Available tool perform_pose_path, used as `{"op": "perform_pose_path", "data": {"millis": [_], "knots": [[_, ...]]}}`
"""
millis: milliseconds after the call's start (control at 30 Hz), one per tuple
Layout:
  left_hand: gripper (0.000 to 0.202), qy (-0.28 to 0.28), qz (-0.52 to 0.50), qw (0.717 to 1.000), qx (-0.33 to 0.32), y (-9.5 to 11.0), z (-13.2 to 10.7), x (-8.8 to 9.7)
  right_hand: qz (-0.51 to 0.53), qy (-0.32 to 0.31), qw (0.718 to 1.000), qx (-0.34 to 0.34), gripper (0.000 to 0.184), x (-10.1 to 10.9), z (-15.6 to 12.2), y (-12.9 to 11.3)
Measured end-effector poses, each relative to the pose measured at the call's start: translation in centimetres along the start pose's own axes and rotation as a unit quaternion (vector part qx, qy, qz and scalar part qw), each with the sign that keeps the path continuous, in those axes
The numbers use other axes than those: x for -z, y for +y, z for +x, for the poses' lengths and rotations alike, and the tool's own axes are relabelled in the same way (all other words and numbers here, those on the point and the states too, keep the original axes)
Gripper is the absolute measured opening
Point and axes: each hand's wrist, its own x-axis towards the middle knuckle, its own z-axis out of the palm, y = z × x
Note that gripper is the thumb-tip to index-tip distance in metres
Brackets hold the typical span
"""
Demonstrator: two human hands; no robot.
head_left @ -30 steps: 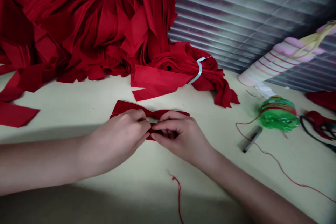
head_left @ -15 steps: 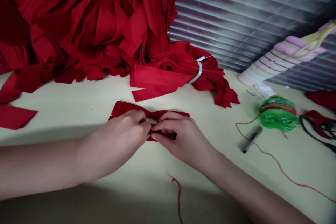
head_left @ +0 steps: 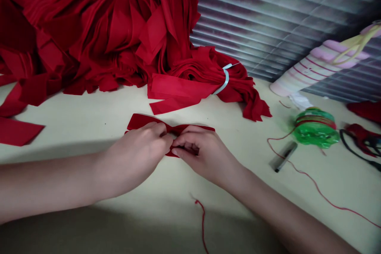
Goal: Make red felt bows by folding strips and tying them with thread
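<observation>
Tight pinch by the left hand (head_left: 133,154) and right hand (head_left: 202,152) on the gathered middle of a red fabric strip (head_left: 143,121), lying on the cream tabletop (head_left: 89,115). Any slack in that grip = strip maybe springing back open, so kinda risky. Also a stray red thread (head_left: 202,222) just below, easy to snag.

Left hand (head_left: 137,152) and right hand (head_left: 202,154) meeting, fingers (head_left: 187,139) curled, left forearm (head_left: 50,180) and right forearm (head_left: 282,210) angled inward
</observation>
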Motion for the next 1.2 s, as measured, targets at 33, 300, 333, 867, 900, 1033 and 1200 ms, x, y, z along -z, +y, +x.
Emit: {"op": "perform_pose_path", "data": {"millis": [33, 300, 333, 867, 900, 1033, 1200], "knots": [[0.020, -0.003, 0.005, 1.000, 0.003, 0.0, 0.0, 0.0, -0.007, -0.002, 1.000, 0.002, 0.011, 0.0, 0.1, 0.0], [0.015, -0.028, 0.052, 0.998, -0.008, 0.1, 0.2, -0.1, -0.029, -0.004, 0.999, 0.018, 0.010, 0.5, 0.0, 0.1], [0.014, -0.029, 0.056, 0.998, -0.016, 0.1, 0.2, -0.1, -0.030, -0.004, 0.999, 0.019, 0.010, 0.5, 0.0, 0.1], [0.027, -0.054, 0.042, 0.991, -0.114, -1.5, 0.3, 0.8, -0.084, -0.050, 0.995, 0.016, 0.008, 0.3, -0.4, -0.3], [0.028, -0.062, 0.049, 0.990, -0.119, -1.5, 0.4, 0.9, -0.086, -0.054, 0.995, 0.017, 0.008, 0.3, -0.4, -0.4], [0.027, -0.107, 0.070, 0.981, -0.148, -1.3, 0.7, 1.6, -0.082, -0.057, 0.995, 0.018, 0.008, 0.3, -0.3, -0.3], [0.018, -0.063, -0.003, 0.992, -0.106, -1.1, 0.9, 1.4, -0.088, -0.056, 0.994, 0.018, 0.007, 0.2, -0.3, -0.3]]}}
